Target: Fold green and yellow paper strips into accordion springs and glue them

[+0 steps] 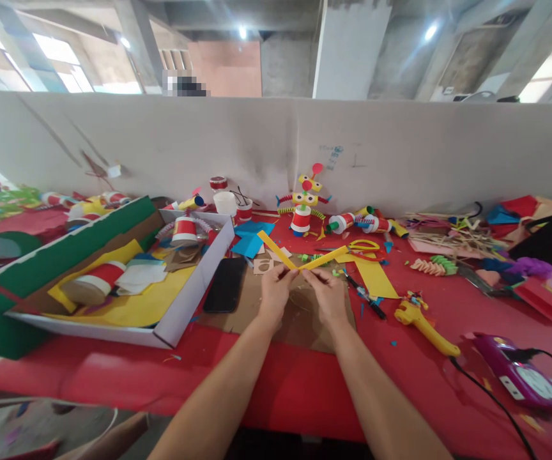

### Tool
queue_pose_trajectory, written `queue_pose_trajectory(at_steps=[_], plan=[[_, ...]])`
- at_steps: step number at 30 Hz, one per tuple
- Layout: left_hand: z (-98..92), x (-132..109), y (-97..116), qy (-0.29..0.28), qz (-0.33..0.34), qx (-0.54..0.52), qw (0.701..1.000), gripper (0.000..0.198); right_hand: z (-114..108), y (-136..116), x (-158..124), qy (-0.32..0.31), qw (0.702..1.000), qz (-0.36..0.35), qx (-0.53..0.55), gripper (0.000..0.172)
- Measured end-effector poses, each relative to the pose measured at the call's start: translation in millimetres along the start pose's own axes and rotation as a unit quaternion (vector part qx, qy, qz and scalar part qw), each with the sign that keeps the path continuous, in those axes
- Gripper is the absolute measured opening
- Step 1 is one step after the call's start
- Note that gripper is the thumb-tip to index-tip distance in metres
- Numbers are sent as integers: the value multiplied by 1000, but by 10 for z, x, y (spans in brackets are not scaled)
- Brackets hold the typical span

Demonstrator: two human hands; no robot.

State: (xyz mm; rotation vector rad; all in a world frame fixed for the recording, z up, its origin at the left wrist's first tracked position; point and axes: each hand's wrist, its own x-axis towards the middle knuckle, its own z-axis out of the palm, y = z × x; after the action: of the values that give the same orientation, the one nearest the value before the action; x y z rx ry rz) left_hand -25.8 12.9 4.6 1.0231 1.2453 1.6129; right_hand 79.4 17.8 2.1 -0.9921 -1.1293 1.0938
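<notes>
Two yellow paper strips (326, 257) meet in a V between my hands, their free ends pointing up and outward. My left hand (276, 291) pinches them near the meeting point, below the left-leaning strip. On the other side, my right hand (322, 292) pinches the same spot, with its fingertips almost touching the left ones. Both hands are above a brown cardboard sheet (245, 324). A black phone (225, 285) lies left of my left hand. Beyond the strips stands a paper-cup figure (301, 220) with eyes and coiled paper arms.
An open box (192, 303) with paper and a cup is at left. At right are yellow-handled scissors (365, 245), a pen-like black tool (376, 310), a yellow glue gun (427, 329) with its cord, and a purple power strip (525, 377). A grey partition (161, 147) stands behind.
</notes>
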Motion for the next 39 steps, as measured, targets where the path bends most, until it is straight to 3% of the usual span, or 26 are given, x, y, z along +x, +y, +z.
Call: queue_pose_trajectory(at_steps=[3,9,11,14,16,22,28,39], plan=[[-20,26,-28,18,3,30,999,7,-62,-12,75,53,997,32,48,22],[-56,60,-47,65,-53,-20,996,11,-237,-78,204,185,974,45,124,19],[-51,49,-30,59,-78,-39,994,14,-203,-85,168,134,985,54,93,23],[-15,11,0,28,-98,-61,993,20,-82,-77,73,-18,998,35,42,28],[17,-18,18,-1,-106,-66,992,22,-20,-66,31,-55,998,19,15,28],[53,-27,5,-29,-145,-105,983,22,-60,-46,67,35,999,12,-11,30],[23,18,-17,-4,-208,-211,955,20,-33,-67,17,-62,997,-31,-40,28],[57,-34,78,-38,-199,-222,954,12,-91,25,79,-23,998,-25,-62,26]])
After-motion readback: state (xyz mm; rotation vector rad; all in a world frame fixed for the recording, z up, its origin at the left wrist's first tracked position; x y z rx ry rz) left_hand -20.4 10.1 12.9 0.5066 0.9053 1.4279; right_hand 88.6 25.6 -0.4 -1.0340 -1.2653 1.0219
